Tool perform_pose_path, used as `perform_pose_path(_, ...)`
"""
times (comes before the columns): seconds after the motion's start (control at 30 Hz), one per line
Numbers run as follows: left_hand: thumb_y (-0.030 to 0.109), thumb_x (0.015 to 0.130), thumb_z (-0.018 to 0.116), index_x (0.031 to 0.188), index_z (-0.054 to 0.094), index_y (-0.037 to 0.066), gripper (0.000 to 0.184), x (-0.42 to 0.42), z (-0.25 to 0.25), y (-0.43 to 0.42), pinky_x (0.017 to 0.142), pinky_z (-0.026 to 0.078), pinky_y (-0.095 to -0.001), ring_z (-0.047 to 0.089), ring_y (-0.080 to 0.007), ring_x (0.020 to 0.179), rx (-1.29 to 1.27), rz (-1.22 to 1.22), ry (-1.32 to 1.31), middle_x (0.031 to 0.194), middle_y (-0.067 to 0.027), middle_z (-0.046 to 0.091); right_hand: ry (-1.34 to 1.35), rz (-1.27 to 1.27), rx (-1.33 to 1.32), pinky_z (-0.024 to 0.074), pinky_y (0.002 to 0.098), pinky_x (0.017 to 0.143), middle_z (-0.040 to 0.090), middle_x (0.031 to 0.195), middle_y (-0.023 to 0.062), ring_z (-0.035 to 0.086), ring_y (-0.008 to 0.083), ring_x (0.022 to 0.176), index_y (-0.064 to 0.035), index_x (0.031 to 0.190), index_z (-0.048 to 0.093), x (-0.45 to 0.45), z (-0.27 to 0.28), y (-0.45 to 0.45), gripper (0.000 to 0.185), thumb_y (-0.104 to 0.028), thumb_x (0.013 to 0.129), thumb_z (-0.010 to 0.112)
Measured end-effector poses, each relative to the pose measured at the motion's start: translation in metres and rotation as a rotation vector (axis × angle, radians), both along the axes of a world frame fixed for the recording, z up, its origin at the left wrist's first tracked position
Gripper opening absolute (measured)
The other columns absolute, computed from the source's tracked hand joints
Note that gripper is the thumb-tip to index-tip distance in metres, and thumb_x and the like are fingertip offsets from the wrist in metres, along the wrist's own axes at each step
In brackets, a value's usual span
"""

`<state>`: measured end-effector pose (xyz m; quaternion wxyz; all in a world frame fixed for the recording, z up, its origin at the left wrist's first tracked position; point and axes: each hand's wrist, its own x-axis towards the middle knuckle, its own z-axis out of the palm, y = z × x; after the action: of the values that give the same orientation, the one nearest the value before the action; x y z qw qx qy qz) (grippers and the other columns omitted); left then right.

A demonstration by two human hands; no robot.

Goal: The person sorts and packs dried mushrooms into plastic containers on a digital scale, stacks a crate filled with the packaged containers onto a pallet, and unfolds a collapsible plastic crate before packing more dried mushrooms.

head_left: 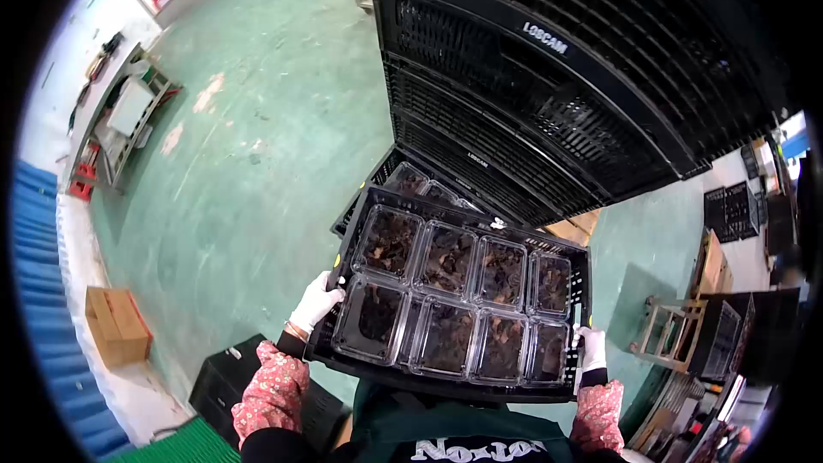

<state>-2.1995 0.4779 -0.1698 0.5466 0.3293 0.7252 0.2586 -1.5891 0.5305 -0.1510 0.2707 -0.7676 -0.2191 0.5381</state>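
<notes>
Between my hands is a black plastic crate (446,216), held in front of my body. Inside it sit several clear lidded plastic boxes (447,259) in two rows, filled with dark brown, leafy-looking pieces. My left hand (315,303), in a white glove, is closed around the crate's left end. On the opposite end, my white-gloved right hand (591,348) grips the side by its slots. Just beyond the held crate, a second black crate (346,216) with similar clear boxes (406,178) shows partly, its near portion hidden.
Tall stacked black crates (480,51) marked LOSCAM rise directly ahead. A cardboard box (117,326) stands on the left floor. Farther left is a work table (129,111). At right are a wooden stand (673,330) and more black crates (730,213). A dark crate (231,386) lies low beside my left arm.
</notes>
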Motion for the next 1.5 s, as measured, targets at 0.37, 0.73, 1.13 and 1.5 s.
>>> perform_pose_path(0.37, 0.002, 0.086, 0.06, 0.111, 0.056, 0.004, 0.025, -0.099, -0.079, 0.162, 0.072, 0.045, -0.025, 0.051, -0.0096, 0.078, -0.037, -0.065, -0.092, 0.087, 0.0012, 0.057, -0.111, -0.316, 0.096, 0.0387, 0.0257, 0.045, 0.055, 0.06, 0.0016, 0.051, 0.0127, 0.047, -0.002, 0.083, 0.061, -0.128, -0.086, 0.012, 0.008, 0.003, 0.08, 0.056)
perform_pose_path(0.73, 0.033, 0.091, 0.064, 0.116, 0.056, -0.001, 0.043, -0.088, -0.093, 0.19, 0.085, 0.048, -0.0421, 0.062, -0.0398, 0.093, 0.21, -0.168, 0.648, 0.101, -0.0213, 0.065, -0.036, -0.43, 0.017, 0.0374, 0.0235, 0.043, 0.055, 0.061, -0.0025, 0.048, 0.0078, 0.045, -0.0076, 0.086, 0.063, -0.166, -0.107, 0.005, 0.003, -0.004, 0.087, 0.062)
perform_pose_path(1.13, 0.064, 0.075, 0.072, 0.144, 0.021, -0.016, 0.117, 0.064, -0.063, 0.077, 0.11, 0.037, -0.0528, 0.042, -0.0462, 0.13, -0.146, 0.447, 1.091, 0.144, -0.0353, 0.034, 0.221, -0.34, 0.087, 0.0517, 0.0332, 0.077, 0.069, 0.094, 0.0109, 0.066, 0.0208, 0.085, -0.0007, 0.117, 0.059, -0.181, -0.128, -0.003, 0.038, -0.017, 0.084, 0.069)
perform_pose_path(1.5, 0.029, 0.097, 0.047, 0.113, 0.065, 0.014, 0.028, 0.128, -0.08, 0.067, 0.092, 0.046, -0.0336, 0.062, -0.0228, 0.103, -0.26, 0.959, 0.087, 0.114, -0.0043, 0.067, -0.126, -0.189, -0.028, 0.0509, 0.0506, 0.083, 0.069, 0.096, 0.0249, 0.066, 0.0416, 0.094, -0.0059, 0.118, 0.058, -0.148, -0.095, -0.009, 0.04, -0.028, 0.085, 0.06)
